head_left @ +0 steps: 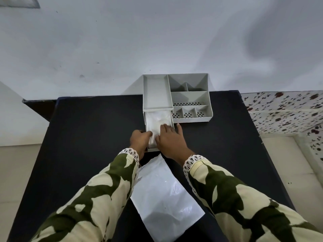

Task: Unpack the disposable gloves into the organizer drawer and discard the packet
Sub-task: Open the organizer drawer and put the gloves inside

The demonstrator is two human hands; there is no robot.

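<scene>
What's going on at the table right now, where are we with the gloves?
A person is pressing the clear disposable gloves down into the pulled-out drawer of the grey organizer on the black table. The left hand is at the drawer's front left corner and the right hand lies flat on the gloves. The white packet lies on the table between the forearms, not yet discarded. The drawer is open.

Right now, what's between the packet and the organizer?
Head view: the pulled-out white drawer holding translucent gloves, with both hands (left hand, right hand) on it.
</scene>
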